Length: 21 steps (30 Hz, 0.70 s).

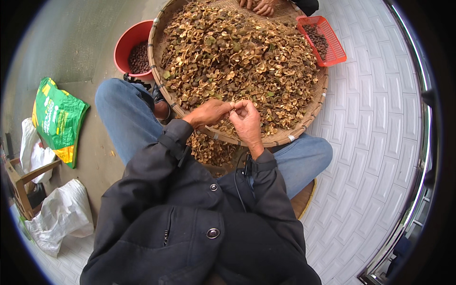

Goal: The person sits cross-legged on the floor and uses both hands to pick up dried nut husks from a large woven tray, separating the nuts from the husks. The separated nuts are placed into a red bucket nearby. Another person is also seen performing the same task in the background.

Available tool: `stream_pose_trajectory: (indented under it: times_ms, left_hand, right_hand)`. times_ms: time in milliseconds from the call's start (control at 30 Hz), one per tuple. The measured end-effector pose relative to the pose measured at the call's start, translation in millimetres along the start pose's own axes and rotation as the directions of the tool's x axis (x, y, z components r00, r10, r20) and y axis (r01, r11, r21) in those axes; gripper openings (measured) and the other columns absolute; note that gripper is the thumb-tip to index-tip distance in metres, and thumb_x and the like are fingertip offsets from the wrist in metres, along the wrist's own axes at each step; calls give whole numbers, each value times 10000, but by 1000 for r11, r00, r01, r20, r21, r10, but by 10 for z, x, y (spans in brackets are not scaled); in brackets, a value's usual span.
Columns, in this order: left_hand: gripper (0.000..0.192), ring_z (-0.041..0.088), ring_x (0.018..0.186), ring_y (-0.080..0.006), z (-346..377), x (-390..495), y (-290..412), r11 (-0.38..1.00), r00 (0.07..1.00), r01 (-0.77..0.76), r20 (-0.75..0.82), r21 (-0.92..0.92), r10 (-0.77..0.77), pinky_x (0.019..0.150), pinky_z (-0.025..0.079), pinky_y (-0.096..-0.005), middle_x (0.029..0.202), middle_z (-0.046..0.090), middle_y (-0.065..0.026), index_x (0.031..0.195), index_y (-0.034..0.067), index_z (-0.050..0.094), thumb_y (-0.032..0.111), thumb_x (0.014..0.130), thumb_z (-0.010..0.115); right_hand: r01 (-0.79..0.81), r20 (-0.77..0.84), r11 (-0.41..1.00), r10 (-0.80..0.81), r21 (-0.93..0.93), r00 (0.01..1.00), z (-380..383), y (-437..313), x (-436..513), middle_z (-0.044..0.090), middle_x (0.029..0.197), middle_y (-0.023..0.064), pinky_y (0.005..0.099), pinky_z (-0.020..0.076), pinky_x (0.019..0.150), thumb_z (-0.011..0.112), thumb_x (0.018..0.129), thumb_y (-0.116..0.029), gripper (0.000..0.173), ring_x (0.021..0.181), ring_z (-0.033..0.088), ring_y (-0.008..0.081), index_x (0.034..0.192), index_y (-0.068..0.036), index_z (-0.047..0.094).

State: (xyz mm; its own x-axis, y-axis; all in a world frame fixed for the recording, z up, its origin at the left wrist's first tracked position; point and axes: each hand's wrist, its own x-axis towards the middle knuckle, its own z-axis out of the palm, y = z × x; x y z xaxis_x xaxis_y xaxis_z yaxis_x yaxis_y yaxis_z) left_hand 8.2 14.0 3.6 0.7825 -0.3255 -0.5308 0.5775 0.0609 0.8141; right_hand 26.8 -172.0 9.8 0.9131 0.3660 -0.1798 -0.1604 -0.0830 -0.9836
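Observation:
A large round woven bamboo tray [162, 83] lies before me, heaped with dried brown husks [235, 60] mixed with dark round seeds and a few green bits. Over its near edge, my left hand [211, 112] and my right hand [245, 119] meet at the fingertips. Thumbs and forefingers pinch a small thing between them, probably a husk or seed; the fingers mostly hide it. More husks [210, 149] lie below the tray's near rim, between my legs.
A red bucket [123, 46] with dark seeds stands left of the tray. A red plastic basket [333, 44] of seeds sits at its right rim. Another person's hands [263, 6] are at the far side. A green-yellow sack [58, 117], white sacks [64, 213] and a wooden frame [17, 188] are left.

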Motion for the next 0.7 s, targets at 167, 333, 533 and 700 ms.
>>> stream_pose_trajectory:
  times_ms: [167, 333, 533, 700]
  left_hand:
    - [466, 309, 556, -57, 29, -19, 64, 1000, 999, -3, 34, 31, 1, 489, 228, -282, 658, 415, 75, 832, 89, 611, 466, 1102, 559]
    - [417, 347, 582, -54, 17, -48, 36, 996, 995, -89, 39, -24, 90, 501, 257, -271, 705, 443, 67, 893, 58, 630, 429, 1082, 599]
    - [419, 346, 578, -59, -12, -43, -30, 992, 998, -35, 56, -118, 42, 494, 255, -266, 718, 454, 46, 912, 43, 617, 439, 1046, 650]
    - [391, 321, 557, -48, 6, -37, -61, 986, 997, -33, 58, -162, 43, 478, 235, -263, 720, 456, 53, 919, 51, 618, 420, 1041, 653]
  right_hand:
    - [31, -11, 999, -31, 14, 999, -4, -14, -8, 685, 1064, 92, 279, 612, 847, 657, 911, 51, 193, 978, 699, 129, 1038, -7, 524]
    - [-8, -4, 986, 8, 168, 1000, -15, 16, -1, 687, 1057, 92, 299, 615, 867, 665, 907, 57, 193, 977, 700, 134, 1035, -8, 536]
    - [-29, -16, 961, 35, 274, 999, -17, 73, -30, 696, 1035, 102, 310, 631, 819, 661, 912, 52, 151, 923, 720, 154, 1035, 29, 576]
    - [-85, -14, 933, 95, 349, 995, -52, 149, -34, 704, 1020, 112, 322, 643, 800, 634, 933, 51, 115, 886, 727, 162, 1037, 27, 592]
